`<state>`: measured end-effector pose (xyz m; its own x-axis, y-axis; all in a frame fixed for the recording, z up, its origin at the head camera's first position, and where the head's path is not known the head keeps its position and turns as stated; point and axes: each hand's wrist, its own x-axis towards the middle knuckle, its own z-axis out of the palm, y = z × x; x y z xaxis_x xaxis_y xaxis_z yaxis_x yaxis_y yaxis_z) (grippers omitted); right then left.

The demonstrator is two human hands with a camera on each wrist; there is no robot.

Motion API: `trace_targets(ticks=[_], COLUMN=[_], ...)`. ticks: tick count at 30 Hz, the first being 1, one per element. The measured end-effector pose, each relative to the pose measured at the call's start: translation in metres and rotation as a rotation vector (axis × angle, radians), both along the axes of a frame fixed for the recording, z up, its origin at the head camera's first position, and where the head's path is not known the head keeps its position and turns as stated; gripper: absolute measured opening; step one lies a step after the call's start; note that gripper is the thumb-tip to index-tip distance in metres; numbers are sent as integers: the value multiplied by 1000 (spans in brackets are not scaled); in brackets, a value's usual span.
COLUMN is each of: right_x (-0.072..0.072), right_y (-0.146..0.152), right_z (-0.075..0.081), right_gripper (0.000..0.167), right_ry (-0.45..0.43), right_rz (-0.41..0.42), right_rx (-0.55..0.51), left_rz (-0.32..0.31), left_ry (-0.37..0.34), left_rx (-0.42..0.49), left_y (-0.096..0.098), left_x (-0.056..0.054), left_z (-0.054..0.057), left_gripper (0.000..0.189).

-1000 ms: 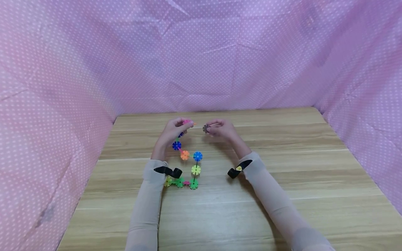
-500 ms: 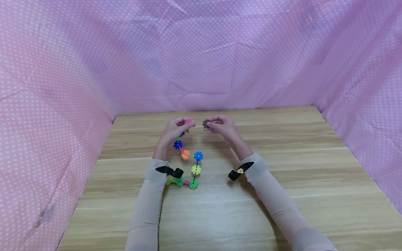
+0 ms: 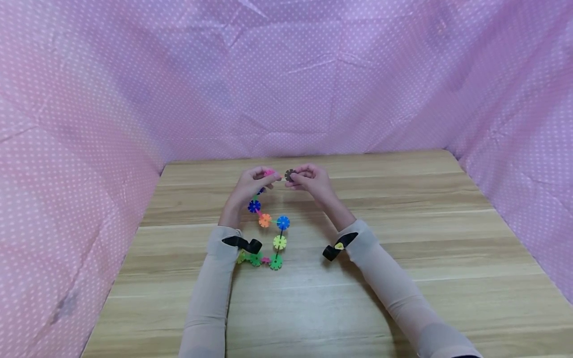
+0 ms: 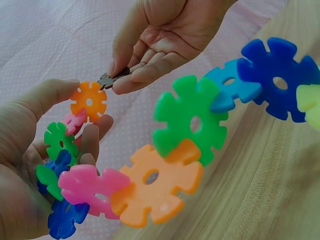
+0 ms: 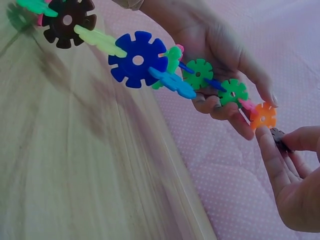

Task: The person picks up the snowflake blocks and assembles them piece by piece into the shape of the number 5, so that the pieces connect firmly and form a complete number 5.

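Note:
My left hand [image 3: 245, 189] pinches an orange snowflake disc [image 4: 89, 101] at the end of a chain of slotted plastic discs. A pink disc [image 4: 75, 121] and a green one [image 4: 61, 142] follow across the palm. From there the chain hangs in a curve, through a blue disc [image 3: 283, 222] and a yellow one [image 3: 279, 242], toward the table. Between thumb and fingers, my right hand [image 3: 313, 183] holds a dark brown snowflake disc [image 4: 114, 79]. Its slotted edge meets the orange disc's rim, seen nearly edge-on in the left wrist view.
Green discs [image 3: 275, 262] of the chain lie lower on the wooden table [image 3: 403, 278], partly behind the left sleeve [image 3: 206, 293]. Pink dotted cloth [image 3: 286, 89] surrounds the table at the back and sides. Black camera bands [image 3: 241, 243] sit on both wrists.
My right hand has moved up a little and to the left, bringing the dark brown disc up to the orange one. The left hand has shifted slightly right with the chain.

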<state>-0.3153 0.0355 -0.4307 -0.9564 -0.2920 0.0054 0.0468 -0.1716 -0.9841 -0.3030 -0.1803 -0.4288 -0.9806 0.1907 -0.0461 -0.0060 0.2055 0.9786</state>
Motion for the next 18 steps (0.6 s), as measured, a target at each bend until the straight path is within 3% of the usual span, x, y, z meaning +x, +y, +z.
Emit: trace_targets(ticks=[18], right_x=[5], right_y=[-6], right_z=[-3], right_gripper=[11], right_ry=[3], right_rz=[-23], right_rx=[-62], left_rz=[18], left_ry=[-38], left_rx=[65], left_y=[1], left_x=[0], left_z=[2], left_gripper=[32])
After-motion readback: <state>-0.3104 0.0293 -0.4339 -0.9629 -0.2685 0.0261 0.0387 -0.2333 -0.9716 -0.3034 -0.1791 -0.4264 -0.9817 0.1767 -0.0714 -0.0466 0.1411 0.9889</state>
